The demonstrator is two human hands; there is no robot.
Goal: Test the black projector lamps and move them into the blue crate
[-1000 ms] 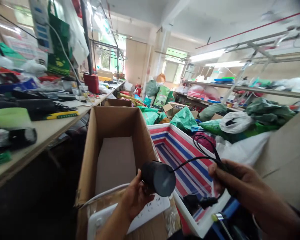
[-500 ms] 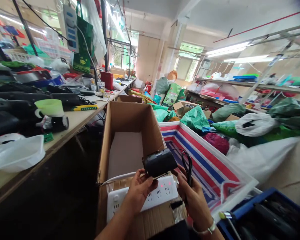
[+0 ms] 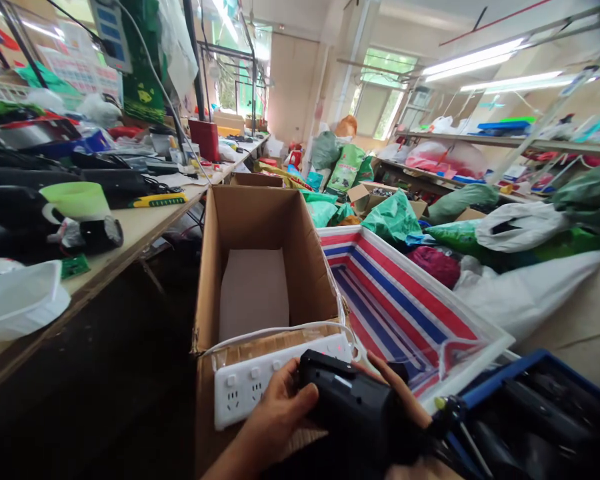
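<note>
A black cylindrical device (image 3: 353, 400) is held low in the middle of the view, just over a white power strip (image 3: 250, 387). My left hand (image 3: 275, 417) is closed round its left end, thumb on top. My right hand (image 3: 400, 393) grips its right side, mostly hidden behind the device; only some fingers show. The power strip lies on the near flap of an open cardboard box (image 3: 260, 220), and its white cable (image 3: 275, 331) runs along the box's near edge.
A red, white and blue striped bin (image 3: 405, 313) stands right of the box. A blue crate (image 3: 535, 407) with dark items sits at the lower right. A long workbench (image 3: 130, 233) with a green cup (image 3: 75, 199) and tools runs along the left. Green and white bags are piled behind.
The black device has come down and nearer to me, from above the power strip to low in the view. My right hand moved from the cord onto the device's side.
</note>
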